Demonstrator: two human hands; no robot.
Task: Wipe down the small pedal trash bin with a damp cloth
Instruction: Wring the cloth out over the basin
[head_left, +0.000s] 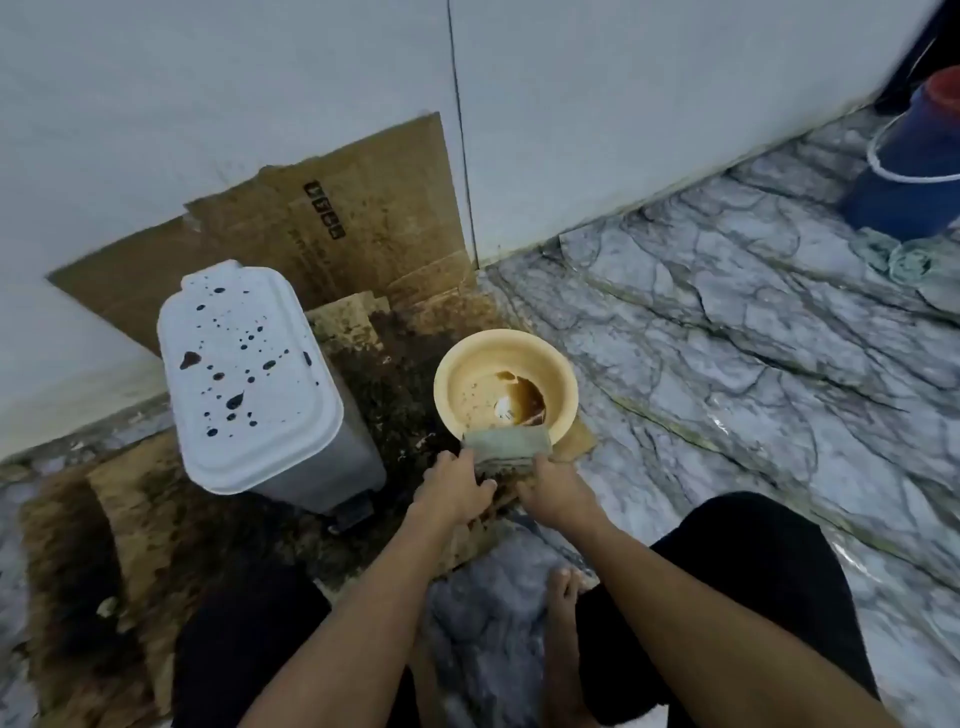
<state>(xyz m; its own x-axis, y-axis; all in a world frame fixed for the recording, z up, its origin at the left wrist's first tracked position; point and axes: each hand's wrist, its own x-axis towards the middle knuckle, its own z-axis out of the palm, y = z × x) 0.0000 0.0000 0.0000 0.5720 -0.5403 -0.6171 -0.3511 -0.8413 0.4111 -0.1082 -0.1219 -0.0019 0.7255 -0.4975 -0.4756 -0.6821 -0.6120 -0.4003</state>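
The small pedal trash bin (270, 395) stands at centre left, grey-bodied with a shut white lid spattered with dark drops; its black pedal (356, 512) sticks out at the base. A folded grey-green cloth (506, 447) hangs over the near rim of a cream basin (566, 384) holding a little brown water. My left hand (457, 486) grips the cloth's left end and my right hand (553, 488) grips its right end, both just right of the bin.
Stained cardboard (332, 218) leans on the white wall and covers the floor under the bin and basin. A blue bucket (909, 171) stands at far right on the marble-patterned floor. My knees and a bare foot (563, 597) fill the foreground.
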